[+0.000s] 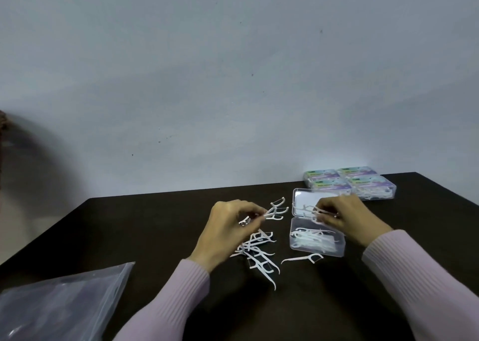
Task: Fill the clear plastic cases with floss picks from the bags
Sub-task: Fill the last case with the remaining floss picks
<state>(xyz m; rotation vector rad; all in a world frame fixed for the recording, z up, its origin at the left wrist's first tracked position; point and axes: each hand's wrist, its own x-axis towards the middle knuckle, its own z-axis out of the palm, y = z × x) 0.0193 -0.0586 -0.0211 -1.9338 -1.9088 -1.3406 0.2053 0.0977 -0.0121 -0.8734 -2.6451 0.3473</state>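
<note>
Mid-desk: left hand (228,226) pinching floss picks (276,209) above loose pile (259,252); right hand (347,217) pinching a pick (308,208) over open clear case (317,241), part-filled; filled cases (350,182) at far right edge

Left hand (228,226) fingers curled pinching, right hand (347,219) fingers curled pinching

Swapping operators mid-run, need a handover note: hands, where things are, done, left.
Left hand: pinching a few floss picks above the loose pile.
Right hand: holding picks over the open clear case.
The case is partly filled, its lid flipped back. One stray pick lies in front of it.
Done: four labelled, closed cases at the far right of the table.
Left: finish this case, close it. A plastic bag lies near left; contents unclear.
</note>
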